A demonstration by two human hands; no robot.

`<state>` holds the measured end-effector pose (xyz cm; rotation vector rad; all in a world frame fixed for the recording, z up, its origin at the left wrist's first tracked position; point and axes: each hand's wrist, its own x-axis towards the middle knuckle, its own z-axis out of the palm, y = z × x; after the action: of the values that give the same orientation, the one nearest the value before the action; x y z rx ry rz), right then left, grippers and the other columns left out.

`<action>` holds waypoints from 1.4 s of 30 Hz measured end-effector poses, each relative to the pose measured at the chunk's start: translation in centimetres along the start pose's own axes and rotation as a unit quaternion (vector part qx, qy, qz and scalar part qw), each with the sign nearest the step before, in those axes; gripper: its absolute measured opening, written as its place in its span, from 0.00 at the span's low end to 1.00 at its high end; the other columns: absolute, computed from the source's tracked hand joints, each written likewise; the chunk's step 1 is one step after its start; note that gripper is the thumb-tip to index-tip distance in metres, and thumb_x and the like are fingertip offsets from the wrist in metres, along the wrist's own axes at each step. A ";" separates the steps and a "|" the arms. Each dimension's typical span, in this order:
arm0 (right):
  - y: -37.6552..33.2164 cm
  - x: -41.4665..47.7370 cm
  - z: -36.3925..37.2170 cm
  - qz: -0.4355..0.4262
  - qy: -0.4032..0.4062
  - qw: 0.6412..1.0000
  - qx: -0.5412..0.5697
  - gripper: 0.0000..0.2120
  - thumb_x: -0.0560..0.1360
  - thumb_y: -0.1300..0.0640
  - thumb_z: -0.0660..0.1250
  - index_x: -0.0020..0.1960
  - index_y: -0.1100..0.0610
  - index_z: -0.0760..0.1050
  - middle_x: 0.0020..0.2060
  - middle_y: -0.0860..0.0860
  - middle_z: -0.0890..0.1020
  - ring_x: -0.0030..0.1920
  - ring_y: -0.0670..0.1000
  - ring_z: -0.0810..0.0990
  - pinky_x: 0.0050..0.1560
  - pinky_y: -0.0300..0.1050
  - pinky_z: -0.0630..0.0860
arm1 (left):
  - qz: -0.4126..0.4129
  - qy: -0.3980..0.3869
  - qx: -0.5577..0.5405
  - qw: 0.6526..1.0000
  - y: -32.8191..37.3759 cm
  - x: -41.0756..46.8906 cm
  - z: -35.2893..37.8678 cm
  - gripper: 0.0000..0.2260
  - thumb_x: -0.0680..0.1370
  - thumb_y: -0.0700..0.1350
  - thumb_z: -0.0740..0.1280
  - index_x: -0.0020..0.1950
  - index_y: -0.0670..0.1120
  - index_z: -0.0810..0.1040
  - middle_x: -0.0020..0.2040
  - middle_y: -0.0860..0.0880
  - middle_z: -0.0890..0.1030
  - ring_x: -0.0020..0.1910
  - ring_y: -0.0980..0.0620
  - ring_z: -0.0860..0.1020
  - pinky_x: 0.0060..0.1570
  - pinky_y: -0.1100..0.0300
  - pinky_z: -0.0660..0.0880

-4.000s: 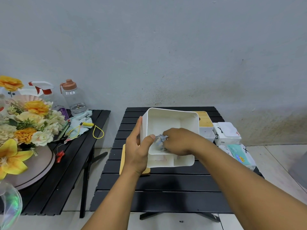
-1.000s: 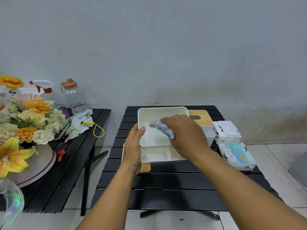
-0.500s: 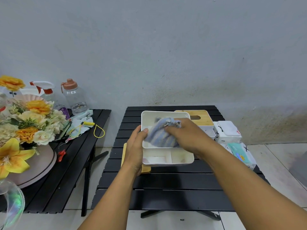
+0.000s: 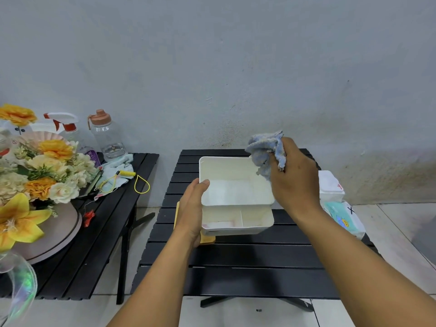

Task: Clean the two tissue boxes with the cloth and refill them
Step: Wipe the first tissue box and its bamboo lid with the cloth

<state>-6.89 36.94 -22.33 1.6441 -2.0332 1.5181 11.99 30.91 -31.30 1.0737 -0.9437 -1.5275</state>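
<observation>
Your left hand [image 4: 192, 208] grips one box [image 4: 236, 185]; right hand [image 4: 292, 182] clutches one cloth [image 4: 264, 147]. Two packs [image 4: 330, 185] at table [image 4: 236, 267] right edge.

Soft, even light is filling the room and casting only faint shadows. The white tissue box [image 4: 236, 185] is glowing brightest, and the wide lens is bowing everything near the edges.
</observation>
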 end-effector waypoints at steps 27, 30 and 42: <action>2.1 -2.9 -0.7 0.252 -0.280 0.926 0.021 0.23 0.73 0.35 0.65 0.39 0.56 0.78 0.26 0.53 0.82 0.26 0.55 0.80 0.34 0.46 0.77 | -0.034 0.021 0.062 0.997 1.3 -0.2 -1.1 0.27 0.65 0.68 0.66 0.60 0.57 0.79 0.61 0.47 0.83 0.60 0.42 0.81 0.63 0.37 0.77; 2.4 -2.8 0.1 0.223 -0.253 0.941 -0.028 0.17 0.73 0.43 0.68 0.38 0.57 0.79 0.29 0.51 0.82 0.35 0.54 0.81 0.41 0.49 0.79 | -0.042 0.016 0.093 0.995 1.3 -0.3 -1.2 0.28 0.66 0.69 0.66 0.61 0.57 0.80 0.62 0.48 0.83 0.60 0.43 0.82 0.63 0.38 0.78; 2.3 -2.9 1.0 0.212 -0.234 0.945 -0.091 0.16 0.75 0.48 0.60 0.33 0.55 0.76 0.19 0.51 0.79 0.25 0.54 0.80 0.37 0.49 0.82 | -0.064 -0.009 0.181 0.981 2.2 -0.6 -1.5 0.17 0.81 0.68 0.59 0.57 0.59 0.80 0.53 0.51 0.85 0.51 0.48 0.83 0.61 0.43 0.79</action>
<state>-7.02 37.91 -26.02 1.6900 -2.8323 1.0440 14.14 30.99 -29.63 1.4031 -1.2162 -1.5047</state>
